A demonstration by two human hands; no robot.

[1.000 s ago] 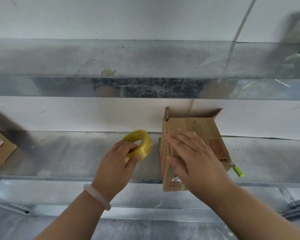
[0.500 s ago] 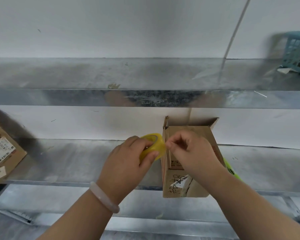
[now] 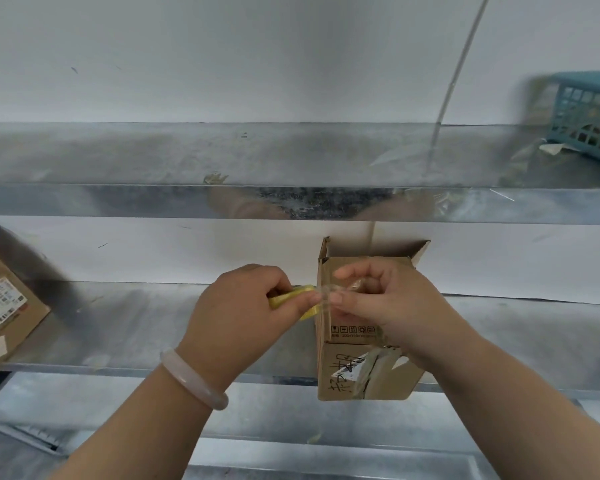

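A small brown cardboard box (image 3: 347,368) stands on the lower metal shelf (image 3: 129,327), its front end overhanging the shelf edge and its far flaps up. My left hand (image 3: 243,317) grips a yellow roll of clear tape (image 3: 291,297) just left of the box's top corner. My right hand (image 3: 381,303) is over the box top and pinches the loose end of the tape (image 3: 329,292), a short clear strip stretched between both hands.
Another cardboard box with labels (image 3: 4,306) sits at the left end of the lower shelf. A teal plastic basket (image 3: 586,116) stands on the upper shelf (image 3: 291,202) at the far right. A white wall is behind.
My left hand brought the tape roll from the shelf over to the box's corner. My right hand left the box top and took hold of the tape's end.
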